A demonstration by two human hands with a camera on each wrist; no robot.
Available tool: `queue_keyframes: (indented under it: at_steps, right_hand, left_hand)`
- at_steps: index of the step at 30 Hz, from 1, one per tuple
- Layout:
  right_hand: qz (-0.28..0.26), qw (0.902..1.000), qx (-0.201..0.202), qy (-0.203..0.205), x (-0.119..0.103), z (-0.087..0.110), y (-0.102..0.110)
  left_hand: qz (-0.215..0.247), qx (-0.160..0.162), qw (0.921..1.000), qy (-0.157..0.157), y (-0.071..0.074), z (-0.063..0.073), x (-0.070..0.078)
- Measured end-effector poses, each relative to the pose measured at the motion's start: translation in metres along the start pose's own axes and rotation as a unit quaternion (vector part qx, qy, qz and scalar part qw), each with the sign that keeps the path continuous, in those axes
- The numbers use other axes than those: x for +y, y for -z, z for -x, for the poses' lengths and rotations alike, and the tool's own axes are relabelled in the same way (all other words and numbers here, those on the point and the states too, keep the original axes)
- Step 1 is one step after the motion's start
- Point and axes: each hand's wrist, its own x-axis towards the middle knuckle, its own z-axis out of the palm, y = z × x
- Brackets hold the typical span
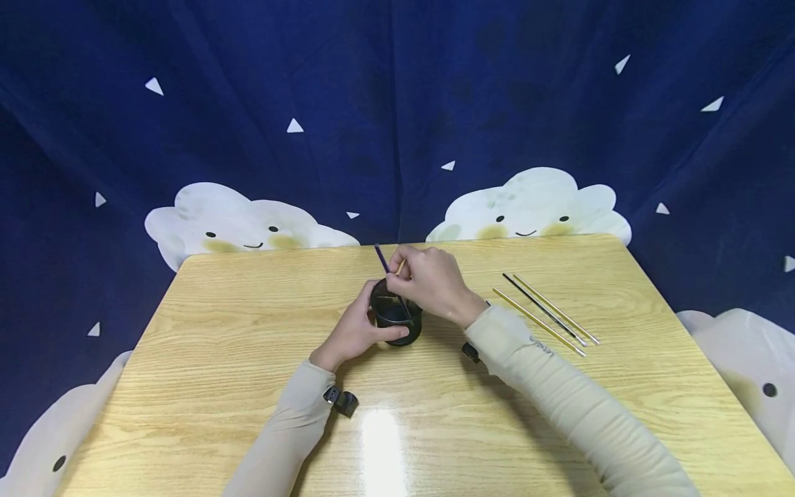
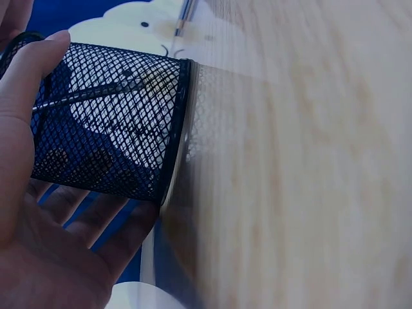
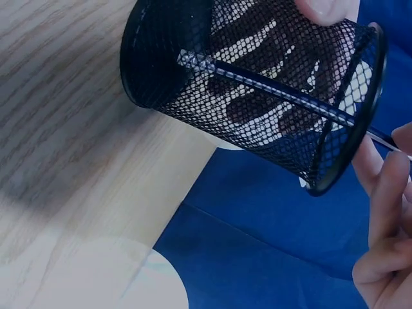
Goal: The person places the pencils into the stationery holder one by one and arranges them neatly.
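Observation:
A black mesh pen holder (image 1: 397, 336) stands near the middle of the wooden table, its mouth facing up. My left hand (image 1: 359, 328) grips it from the left, thumb across the near side and fingers round the far side. Above the rim, my right hand (image 1: 431, 279) pinches a dark pencil (image 1: 381, 257) between thumb and fingers. The pencil slants down inside the holder; through the mesh in the right wrist view, its silvery end (image 3: 196, 61) shows low near the base. Part of the rim is hidden behind the right hand in the head view.
To the right of the holder lie three pencils side by side: a yellow one (image 1: 537, 321), a black one (image 1: 543, 308) and another yellow one (image 1: 555, 309). A dark blue curtain (image 1: 348, 103) with white clouds hangs behind the table's (image 1: 248, 331) far edge.

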Motion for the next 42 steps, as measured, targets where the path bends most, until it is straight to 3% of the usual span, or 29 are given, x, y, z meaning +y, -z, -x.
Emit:
queue_keyframes:
  at_steps: [42]
  right_hand:
    - [0.041,0.9989,-0.022,-0.005,0.001,-0.002,-0.017]
  left_hand:
    - [-0.011,-0.001,0.9999,0.003,0.000,0.002,0.003]
